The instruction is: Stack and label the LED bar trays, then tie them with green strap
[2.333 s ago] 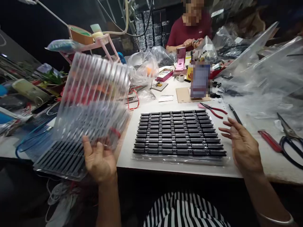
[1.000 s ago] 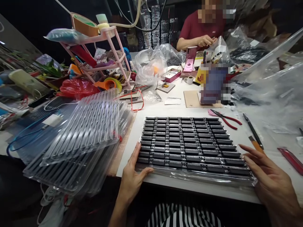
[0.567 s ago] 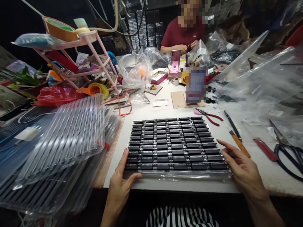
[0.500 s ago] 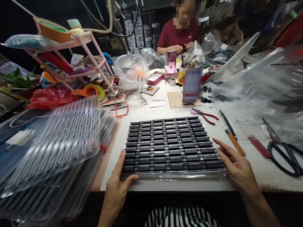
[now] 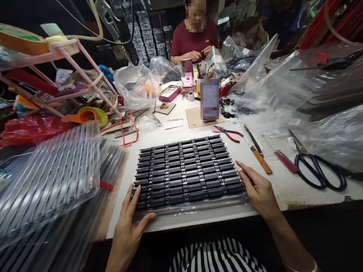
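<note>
A clear plastic tray (image 5: 195,209) lies on the white work surface before me, filled with rows of black strip-like parts (image 5: 185,175) with fine silvery teeth or pins. My left hand (image 5: 132,217) holds the tray's near left corner, fingers along its side and thumb by the front edge. On the opposite side my right hand (image 5: 258,190) grips the right edge, its fingertips against the rim and part of its thumb side over the near corner. The fingers' undersides are hidden.
Empty ribbed plastic trays (image 5: 65,162) are stacked at left under a pink rack (image 5: 85,75). Pliers (image 5: 231,133), a black-handled tool (image 5: 253,139), a red cutter (image 5: 286,161) and scissors (image 5: 317,166) lie right. Beyond a phone (image 5: 210,100), a person (image 5: 195,41) handles something small.
My view has turned to the right, so everything sits further left. My left index finger now reaches over the tray's corner. The tray looks slightly rotated; the right hand stays on its edge.
</note>
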`<act>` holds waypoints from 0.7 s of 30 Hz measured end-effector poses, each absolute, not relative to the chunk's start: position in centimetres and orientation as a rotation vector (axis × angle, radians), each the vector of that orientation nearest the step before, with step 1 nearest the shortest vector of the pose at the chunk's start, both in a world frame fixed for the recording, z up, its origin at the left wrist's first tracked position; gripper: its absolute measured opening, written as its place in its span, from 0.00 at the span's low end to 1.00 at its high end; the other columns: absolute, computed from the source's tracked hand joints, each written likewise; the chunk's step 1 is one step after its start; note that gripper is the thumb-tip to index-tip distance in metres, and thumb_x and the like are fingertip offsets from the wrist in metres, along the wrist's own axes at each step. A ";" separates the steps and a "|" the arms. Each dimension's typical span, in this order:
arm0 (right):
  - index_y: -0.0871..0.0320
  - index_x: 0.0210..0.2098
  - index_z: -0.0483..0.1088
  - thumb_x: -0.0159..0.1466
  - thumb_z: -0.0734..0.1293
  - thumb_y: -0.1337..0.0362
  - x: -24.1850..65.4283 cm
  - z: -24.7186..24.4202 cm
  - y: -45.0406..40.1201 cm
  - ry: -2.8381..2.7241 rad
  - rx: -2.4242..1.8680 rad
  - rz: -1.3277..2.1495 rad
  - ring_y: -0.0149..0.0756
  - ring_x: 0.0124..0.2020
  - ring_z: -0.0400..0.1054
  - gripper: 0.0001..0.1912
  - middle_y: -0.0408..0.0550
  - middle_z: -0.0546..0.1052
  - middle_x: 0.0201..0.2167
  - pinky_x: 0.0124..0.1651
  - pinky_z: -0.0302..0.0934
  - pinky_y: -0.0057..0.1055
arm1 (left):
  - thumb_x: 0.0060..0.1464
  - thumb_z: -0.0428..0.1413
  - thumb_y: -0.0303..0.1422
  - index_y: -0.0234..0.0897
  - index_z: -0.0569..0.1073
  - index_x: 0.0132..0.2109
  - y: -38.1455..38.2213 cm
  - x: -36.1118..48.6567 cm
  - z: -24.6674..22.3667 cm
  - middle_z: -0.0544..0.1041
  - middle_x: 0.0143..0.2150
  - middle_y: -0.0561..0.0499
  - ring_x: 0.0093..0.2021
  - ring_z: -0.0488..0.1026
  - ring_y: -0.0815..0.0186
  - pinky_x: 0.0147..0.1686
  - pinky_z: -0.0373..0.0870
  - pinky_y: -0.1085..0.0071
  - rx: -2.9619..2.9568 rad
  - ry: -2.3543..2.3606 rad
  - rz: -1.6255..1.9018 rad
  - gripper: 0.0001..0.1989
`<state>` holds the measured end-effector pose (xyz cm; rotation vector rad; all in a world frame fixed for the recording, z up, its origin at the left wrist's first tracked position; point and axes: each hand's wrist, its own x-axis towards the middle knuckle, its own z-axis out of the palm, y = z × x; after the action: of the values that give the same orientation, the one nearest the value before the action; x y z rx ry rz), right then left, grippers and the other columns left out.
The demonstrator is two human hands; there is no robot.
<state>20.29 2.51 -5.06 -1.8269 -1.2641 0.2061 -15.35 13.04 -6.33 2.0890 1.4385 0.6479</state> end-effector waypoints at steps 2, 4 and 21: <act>0.60 0.55 0.68 0.69 0.57 0.60 20.2 -5.1 2.4 -1.272 -1.836 0.187 0.40 0.50 0.68 0.19 0.51 0.73 0.49 0.52 0.64 0.36 | 0.55 0.56 0.44 0.57 0.51 0.66 13.0 -15.1 -6.2 0.48 0.70 0.55 0.69 0.48 0.57 0.66 0.45 0.53 2.077 1.453 0.664 0.35; 0.59 0.54 0.69 0.69 0.57 0.60 20.2 -5.1 2.4 -1.279 -1.840 0.185 0.40 0.48 0.69 0.18 0.50 0.74 0.47 0.52 0.64 0.36 | 0.55 0.56 0.43 0.56 0.52 0.66 12.9 -14.9 -6.2 0.49 0.70 0.54 0.68 0.48 0.58 0.66 0.46 0.54 2.067 1.462 0.672 0.34; 0.57 0.57 0.66 0.70 0.55 0.61 20.4 -5.2 1.2 -1.332 -1.793 0.299 0.41 0.52 0.65 0.19 0.50 0.72 0.49 0.56 0.60 0.40 | 0.57 0.54 0.42 0.53 0.53 0.67 12.9 -14.9 -6.2 0.49 0.70 0.53 0.68 0.48 0.58 0.66 0.45 0.55 2.104 1.438 0.688 0.33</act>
<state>20.41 1.22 -5.17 -1.7927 -1.3319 0.2986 -14.91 12.91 -6.20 2.1040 1.4383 0.6875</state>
